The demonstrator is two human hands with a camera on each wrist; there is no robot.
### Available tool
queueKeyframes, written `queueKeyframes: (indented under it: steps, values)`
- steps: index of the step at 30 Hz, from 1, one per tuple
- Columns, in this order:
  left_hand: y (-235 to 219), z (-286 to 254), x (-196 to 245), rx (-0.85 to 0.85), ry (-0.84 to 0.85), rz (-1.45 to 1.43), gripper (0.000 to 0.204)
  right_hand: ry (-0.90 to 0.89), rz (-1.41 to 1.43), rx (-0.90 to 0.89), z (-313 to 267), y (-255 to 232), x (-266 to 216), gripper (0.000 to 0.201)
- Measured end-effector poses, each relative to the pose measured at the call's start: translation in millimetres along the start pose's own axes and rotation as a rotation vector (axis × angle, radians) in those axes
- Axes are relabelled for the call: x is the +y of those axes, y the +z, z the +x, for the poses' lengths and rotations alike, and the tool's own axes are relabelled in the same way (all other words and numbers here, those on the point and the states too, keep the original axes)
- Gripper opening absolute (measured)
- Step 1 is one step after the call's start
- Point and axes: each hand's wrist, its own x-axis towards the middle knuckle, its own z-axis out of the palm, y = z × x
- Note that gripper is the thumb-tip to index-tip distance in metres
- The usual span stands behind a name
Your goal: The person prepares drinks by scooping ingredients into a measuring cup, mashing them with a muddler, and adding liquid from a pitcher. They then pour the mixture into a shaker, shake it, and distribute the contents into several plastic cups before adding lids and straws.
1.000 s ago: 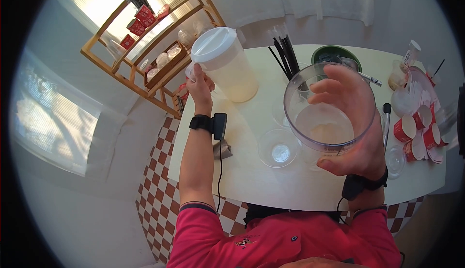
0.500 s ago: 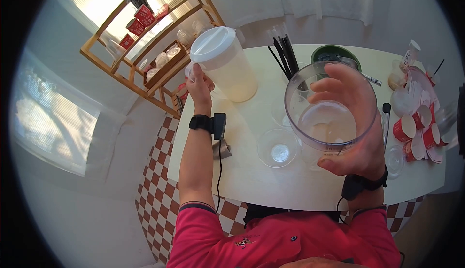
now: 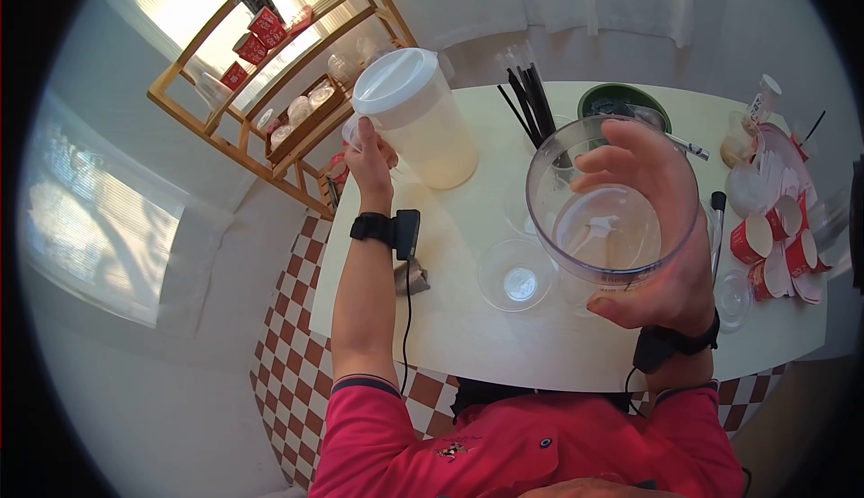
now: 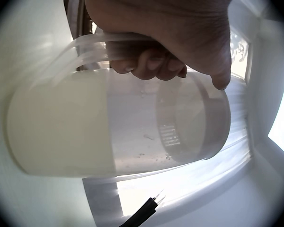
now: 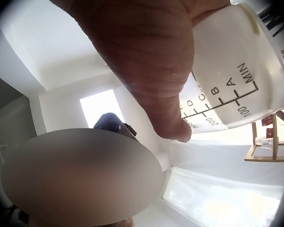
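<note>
My left hand (image 3: pixel 371 167) grips the handle of a translucent pitcher (image 3: pixel 441 138) with a pale blue lid. The pitcher stands on the table, and the left wrist view shows cloudy, pale yellowish liquid filling about its lower half. Curled fingers pass through the handle (image 4: pixel 92 45), and the thumb lies up near the lid. My right hand (image 3: pixel 666 255) holds a clear measuring cup (image 3: pixel 549 228) up above the table, close to the head camera. Fingers wrap its far side and the thumb its near side. Printed marks (image 5: pixel 221 100) and a little liquid low inside show in the right wrist view.
Clear plastic cups (image 3: pixel 493 284) stand between the hands. Behind are black straws (image 3: pixel 535 107) and a green bowl (image 3: pixel 661 105). At right lie a long-handled tool (image 3: pixel 717 228) and several red paper cups (image 3: pixel 751 237). A grey cloth (image 3: pixel 414 280) lies by the left forearm; a wooden shelf (image 3: pixel 225 143) stands beyond.
The liquid in the measuring cup has shifted, its surface and reflections looking different. Both hands stay nearly still; the cup has moved only slightly.
</note>
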Motion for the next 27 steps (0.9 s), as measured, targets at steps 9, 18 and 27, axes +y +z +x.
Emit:
queueKeyframes:
  steps: [9,18,27]
  values:
    - [0.5,-0.4,-0.2,0.001,-0.007,-0.006,0.055,0.039,0.025,0.006,-0.2,4.0,1.1,0.121]
    - [-0.2,-0.2,-0.8,-0.002,-0.011,-0.019,0.056,-0.005,0.046,-0.023,-1.4,0.3,-0.6,0.115]
    - [-0.8,0.3,-2.8,-0.008,0.003,-0.017,0.056,-0.009,0.03,-0.026,-2.6,-1.6,-0.2,0.114]
